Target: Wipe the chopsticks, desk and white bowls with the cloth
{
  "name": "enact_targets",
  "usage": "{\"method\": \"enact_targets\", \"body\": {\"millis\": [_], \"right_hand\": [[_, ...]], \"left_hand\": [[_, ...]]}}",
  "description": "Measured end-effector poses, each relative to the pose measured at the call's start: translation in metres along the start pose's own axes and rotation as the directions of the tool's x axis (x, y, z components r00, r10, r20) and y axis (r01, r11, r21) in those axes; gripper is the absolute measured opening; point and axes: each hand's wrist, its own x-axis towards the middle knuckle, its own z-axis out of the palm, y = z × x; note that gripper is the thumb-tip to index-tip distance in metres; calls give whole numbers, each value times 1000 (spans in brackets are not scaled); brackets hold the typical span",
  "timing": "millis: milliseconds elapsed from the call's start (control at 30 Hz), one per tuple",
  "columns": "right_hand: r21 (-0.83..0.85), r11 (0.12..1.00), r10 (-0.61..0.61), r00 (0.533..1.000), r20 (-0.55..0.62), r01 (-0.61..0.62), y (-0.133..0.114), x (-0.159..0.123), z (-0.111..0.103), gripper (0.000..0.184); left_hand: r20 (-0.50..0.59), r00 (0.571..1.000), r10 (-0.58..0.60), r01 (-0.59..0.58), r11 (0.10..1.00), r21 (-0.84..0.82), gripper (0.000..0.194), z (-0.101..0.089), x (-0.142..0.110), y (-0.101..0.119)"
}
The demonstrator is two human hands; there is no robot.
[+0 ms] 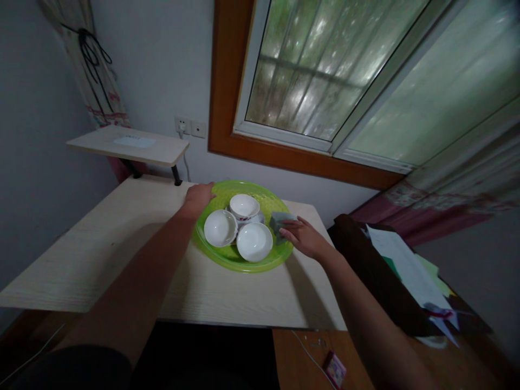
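A round bright-green plastic tray (227, 262) rests on the pale wooden table. In it, white bowls sit close together: a left bowl (220, 228), a front bowl (254, 242) and a back bowl (244, 206), which is on top of other white dishware. My left hand (199, 196) is closed on the tray's far-left rim, its fingertips mostly hidden. At the tray's right side, my right hand (303, 234) grips a soft-looking grey block (278, 221); whether it is a sponge or a folded cloth I cannot tell. It is beside the bowls, over the tray's inner right edge.
A small raised shelf (130, 145) with a paper label stands at the table's back left. Behind it, a plug sits in the wall socket (182, 125). Right of the table, papers (410, 265) lie on a dark brown surface. A pink box (335, 369) lies on the floor.
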Motion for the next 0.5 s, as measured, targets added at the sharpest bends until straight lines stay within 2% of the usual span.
{"method": "enact_targets", "body": {"millis": [133, 233, 367, 500], "right_hand": [[127, 992, -17, 999, -36, 21, -19, -28, 9, 71], [179, 982, -51, 998, -39, 57, -24, -31, 9, 72], [185, 977, -107, 994, -10, 107, -10, -13, 2, 75], [74, 995, -72, 997, 14, 71, 7, 20, -9, 73]], "left_hand": [[-1, 1000, 5, -5, 1000, 26, 59, 0, 1, 1], [-8, 1000, 14, -13, 999, 46, 61, 1, 2, 1], [-13, 1000, 8, -8, 999, 44, 62, 3, 4, 0], [-12, 1000, 16, -15, 999, 46, 61, 4, 4, -1]]}}
